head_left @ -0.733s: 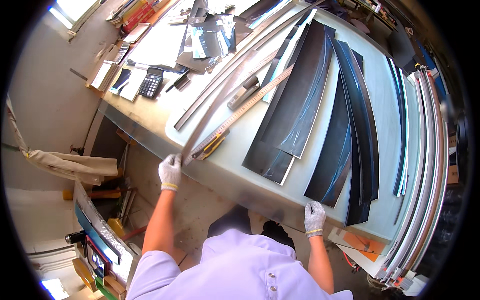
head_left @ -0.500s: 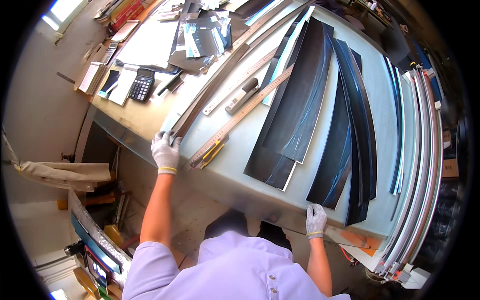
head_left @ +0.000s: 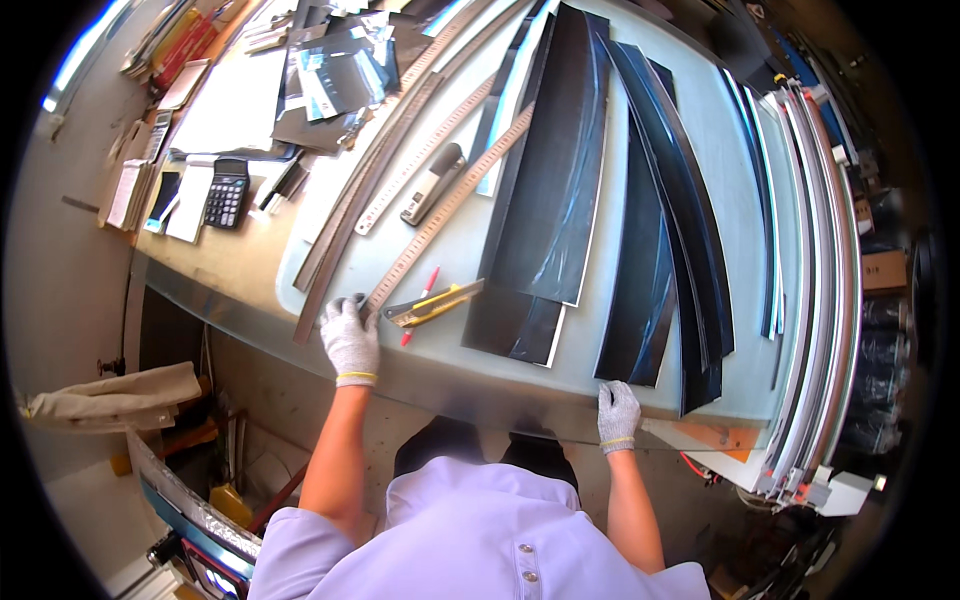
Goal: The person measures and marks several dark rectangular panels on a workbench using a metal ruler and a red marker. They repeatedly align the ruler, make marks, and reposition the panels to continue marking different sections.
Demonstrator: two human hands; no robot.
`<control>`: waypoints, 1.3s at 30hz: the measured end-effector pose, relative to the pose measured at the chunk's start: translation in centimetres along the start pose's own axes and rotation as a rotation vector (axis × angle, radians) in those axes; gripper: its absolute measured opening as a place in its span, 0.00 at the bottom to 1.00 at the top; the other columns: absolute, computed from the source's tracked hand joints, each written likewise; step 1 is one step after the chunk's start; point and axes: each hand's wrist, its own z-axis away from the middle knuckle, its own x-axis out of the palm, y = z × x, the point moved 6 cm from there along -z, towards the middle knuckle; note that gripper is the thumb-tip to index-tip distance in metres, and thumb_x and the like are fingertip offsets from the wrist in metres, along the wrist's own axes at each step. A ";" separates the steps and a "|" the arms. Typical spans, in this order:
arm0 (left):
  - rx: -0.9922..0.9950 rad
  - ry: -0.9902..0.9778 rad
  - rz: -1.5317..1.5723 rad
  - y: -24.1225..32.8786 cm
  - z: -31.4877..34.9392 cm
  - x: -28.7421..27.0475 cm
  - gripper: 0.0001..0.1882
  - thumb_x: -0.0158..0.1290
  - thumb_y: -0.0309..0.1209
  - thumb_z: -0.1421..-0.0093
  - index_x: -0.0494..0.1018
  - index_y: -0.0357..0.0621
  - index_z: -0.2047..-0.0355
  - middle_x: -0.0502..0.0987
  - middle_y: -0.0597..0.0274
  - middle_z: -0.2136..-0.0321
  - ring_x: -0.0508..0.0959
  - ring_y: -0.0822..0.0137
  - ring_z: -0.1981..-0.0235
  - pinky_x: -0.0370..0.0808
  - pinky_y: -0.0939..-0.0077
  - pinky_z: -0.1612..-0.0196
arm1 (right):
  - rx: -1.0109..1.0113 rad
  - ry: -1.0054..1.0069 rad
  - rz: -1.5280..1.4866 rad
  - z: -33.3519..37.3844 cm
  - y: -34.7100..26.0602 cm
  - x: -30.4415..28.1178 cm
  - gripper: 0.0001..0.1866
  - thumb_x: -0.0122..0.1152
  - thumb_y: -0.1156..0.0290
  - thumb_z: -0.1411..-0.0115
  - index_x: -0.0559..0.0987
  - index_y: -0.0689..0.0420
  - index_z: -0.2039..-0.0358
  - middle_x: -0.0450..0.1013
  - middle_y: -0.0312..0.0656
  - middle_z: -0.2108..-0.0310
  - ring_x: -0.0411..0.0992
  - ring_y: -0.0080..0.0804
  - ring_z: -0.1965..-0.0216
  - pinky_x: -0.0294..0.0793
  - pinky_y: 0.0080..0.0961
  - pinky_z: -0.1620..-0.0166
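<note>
My left hand (head_left: 350, 342), in a grey glove with a yellow cuff, is at the table's front edge. Its thumb and fingers close about the near end of a long ruler (head_left: 450, 204). Just right of it lie a yellow utility knife (head_left: 436, 304) and a red-and-white pen (head_left: 431, 281), the knife crossing over the pen. My gloved right hand (head_left: 618, 412) rests at the front edge with fingers curled together, close to the near end of a dark film-covered strip (head_left: 640, 300). Whatever those fingers may hold is hidden.
Wide dark panels (head_left: 560, 190) and curved dark strips (head_left: 690, 200) cover the table's middle and right. Left of the ruler lie a stapler (head_left: 433, 185), another ruler (head_left: 430, 150), brown strips (head_left: 370, 200) and a calculator (head_left: 227, 194). Long profiles (head_left: 820, 290) line the right side.
My left hand has shifted right from the brown strips to the ruler's near end. The utility knife has turned and moved right, uncovering the red pen. My right hand stays at the edge.
</note>
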 end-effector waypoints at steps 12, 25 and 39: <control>-0.060 -0.083 -0.090 -10.1 9.9 -5.9 0.22 0.68 0.28 0.46 0.76 0.44 0.51 0.74 0.48 0.47 0.75 0.45 0.46 0.72 0.53 0.44 | 0.047 0.037 -0.021 0.9 -0.3 0.0 0.10 0.62 0.68 0.35 0.79 0.62 0.68 0.76 0.54 0.68 0.75 0.60 0.63 0.75 0.47 0.59; -0.064 -0.041 0.319 -9.8 16.1 -10.4 0.08 0.67 0.23 0.49 0.77 0.42 0.73 0.75 0.52 0.77 0.77 0.49 0.75 0.75 0.60 0.68 | 0.025 -0.559 -1.004 -2.4 -22.5 5.5 0.27 0.61 0.65 0.31 0.70 0.61 0.35 0.79 0.52 0.50 0.79 0.40 0.50 0.77 0.36 0.44; 0.517 -0.326 0.285 17.4 7.3 2.4 0.34 0.67 0.37 0.45 0.72 0.40 0.39 0.72 0.48 0.40 0.71 0.45 0.38 0.66 0.51 0.35 | 0.106 -0.149 -0.871 -14.6 -7.3 -14.9 0.37 0.61 0.73 0.32 0.59 0.63 0.26 0.74 0.36 0.59 0.73 0.23 0.62 0.75 0.20 0.55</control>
